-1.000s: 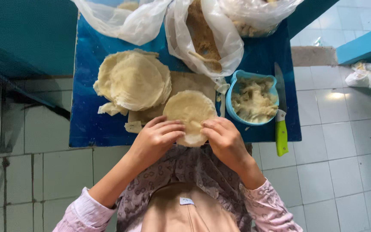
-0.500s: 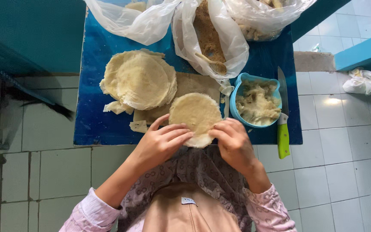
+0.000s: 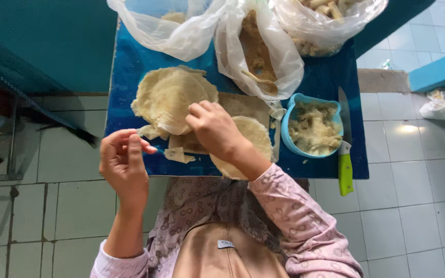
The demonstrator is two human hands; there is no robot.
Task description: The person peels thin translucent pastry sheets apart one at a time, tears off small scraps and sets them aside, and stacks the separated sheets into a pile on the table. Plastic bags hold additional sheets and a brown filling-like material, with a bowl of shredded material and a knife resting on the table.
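My right hand (image 3: 215, 128) reaches left across a pale round dough sheet (image 3: 256, 135) that lies on a wooden board (image 3: 243, 104). Its bent fingertips touch the right edge of a stack of flat dough rounds (image 3: 168, 98); whether they grip one is hidden. My left hand (image 3: 124, 162) hovers off the near left corner of the blue table (image 3: 130, 67) with fingers loosely curled and nothing in them. A small dough scrap (image 3: 178, 154) lies between the hands.
A blue bowl (image 3: 288, 139) of pale filling stands right of the board. Beside it lies a knife with a green handle (image 3: 345, 172) that overhangs the table edge. Three plastic bags (image 3: 258, 51) sit at the back, the middle one with brown crumbs and a wooden spoon. Tiled floor lies below.
Both hands were pinching the near edge of the single dough round. The left hand has since lifted away to the left, and the right hand has moved left onto the stack.
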